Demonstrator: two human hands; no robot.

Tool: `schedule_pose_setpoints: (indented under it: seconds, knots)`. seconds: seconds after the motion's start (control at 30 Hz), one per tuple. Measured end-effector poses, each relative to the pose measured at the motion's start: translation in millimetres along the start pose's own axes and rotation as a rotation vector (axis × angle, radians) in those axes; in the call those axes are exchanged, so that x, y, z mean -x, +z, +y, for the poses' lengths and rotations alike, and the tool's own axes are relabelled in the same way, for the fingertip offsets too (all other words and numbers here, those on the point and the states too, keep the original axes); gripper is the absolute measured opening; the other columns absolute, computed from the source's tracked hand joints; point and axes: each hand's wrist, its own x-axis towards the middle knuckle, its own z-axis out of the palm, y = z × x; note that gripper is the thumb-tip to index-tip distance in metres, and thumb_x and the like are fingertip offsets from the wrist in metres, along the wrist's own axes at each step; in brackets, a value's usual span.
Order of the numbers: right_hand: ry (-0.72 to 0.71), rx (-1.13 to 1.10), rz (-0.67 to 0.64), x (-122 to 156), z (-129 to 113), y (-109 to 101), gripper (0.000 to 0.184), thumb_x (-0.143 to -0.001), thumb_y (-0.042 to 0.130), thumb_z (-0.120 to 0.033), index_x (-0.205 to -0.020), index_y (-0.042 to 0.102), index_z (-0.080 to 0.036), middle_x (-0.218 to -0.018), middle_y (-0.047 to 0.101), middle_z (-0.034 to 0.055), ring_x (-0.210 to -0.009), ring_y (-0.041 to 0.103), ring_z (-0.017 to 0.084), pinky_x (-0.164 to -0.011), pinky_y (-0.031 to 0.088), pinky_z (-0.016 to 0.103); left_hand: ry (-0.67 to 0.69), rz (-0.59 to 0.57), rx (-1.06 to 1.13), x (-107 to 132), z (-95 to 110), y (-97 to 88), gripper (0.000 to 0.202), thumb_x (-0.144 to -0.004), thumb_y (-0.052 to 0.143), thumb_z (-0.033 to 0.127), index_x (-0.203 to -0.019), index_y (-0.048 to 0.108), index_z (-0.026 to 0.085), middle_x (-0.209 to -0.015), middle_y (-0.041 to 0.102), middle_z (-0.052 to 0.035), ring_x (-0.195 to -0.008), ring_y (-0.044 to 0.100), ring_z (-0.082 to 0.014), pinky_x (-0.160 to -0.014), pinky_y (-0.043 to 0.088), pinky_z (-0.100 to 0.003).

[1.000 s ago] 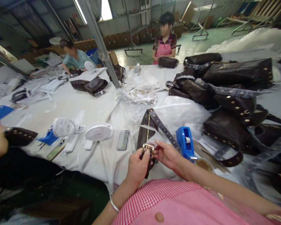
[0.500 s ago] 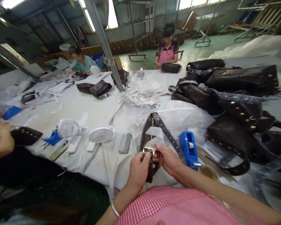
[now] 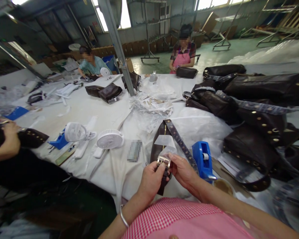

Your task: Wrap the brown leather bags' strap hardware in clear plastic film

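A dark brown leather bag (image 3: 155,147) with a gold zipper lies in front of me, its studded strap (image 3: 179,141) running down the right side under clear film. Over the bag's upper face lies a translucent sheet (image 3: 165,140). A gold buckle (image 3: 163,161) sits near the bag's lower end. My left hand (image 3: 152,177) is closed on it, thumb pressed on its lower edge. My right hand (image 3: 181,169) pinches at the buckle's right side, where the sheet's lower part meets it; exactly what these fingertips hold is hidden.
A blue tape dispenser (image 3: 201,159) stands right of my right hand, beside a heap of brown bags (image 3: 249,139). Two white fans (image 3: 111,138) and a blurred object (image 3: 134,151) lie left. A metal post (image 3: 119,49) rises mid-table. Co-workers sit across and at left.
The view has shifted slightly, moving the scene rightward. Both hands stay at the buckle, which has tilted a little and now shows more of its bright face.
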Motion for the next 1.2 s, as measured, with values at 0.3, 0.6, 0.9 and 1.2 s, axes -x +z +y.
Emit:
schedule_pose_setpoints:
  seconds: [0.3,0.6,0.9,1.2]
  knots:
    - [0.051,0.03,-0.041,-2,-13,1,0.024,-0.076,0.077,-0.036,-0.084,0.071,-0.015,-0.074,0.064,0.0019,-0.06,0.052,0.011,-0.054,0.042,0.024,0.015,0.014,-0.017,-2,0,1.0,0.036,-0.085,0.058,0.05,-0.085,0.064,0.015,-0.072,0.067,-0.0029,-0.057,0.062,-0.0139,-0.053,0.048,-0.022]
    - [0.169,0.144,-0.043,-6,-24,-3,0.029,-0.066,0.083,-0.036,-0.079,0.069,-0.014,-0.066,0.064,0.0003,-0.054,0.049,0.01,-0.052,0.037,0.023,0.093,0.014,-0.1,1,6,0.2,0.033,-0.087,0.057,0.048,-0.084,0.066,0.016,-0.073,0.068,-0.0029,-0.06,0.063,-0.0141,-0.058,0.05,-0.023]
    - [0.082,0.211,0.034,-9,-26,3,0.032,-0.065,0.084,-0.04,-0.074,0.069,-0.013,-0.068,0.065,0.0016,-0.057,0.052,0.012,-0.056,0.039,0.026,0.096,-0.055,-0.131,-1,8,-2.6,0.033,-0.088,0.056,0.048,-0.09,0.064,0.016,-0.073,0.067,-0.0025,-0.063,0.064,-0.0159,-0.059,0.05,-0.025]
    - [0.034,0.21,0.078,-8,-25,1,0.032,-0.068,0.081,-0.043,-0.069,0.068,-0.014,-0.062,0.059,-0.0003,-0.057,0.044,0.011,-0.056,0.031,0.026,0.084,0.041,-0.111,1,9,-5.9,0.027,-0.086,0.058,0.044,-0.085,0.068,0.019,-0.065,0.066,-0.0001,-0.058,0.06,-0.0152,-0.056,0.047,-0.023]
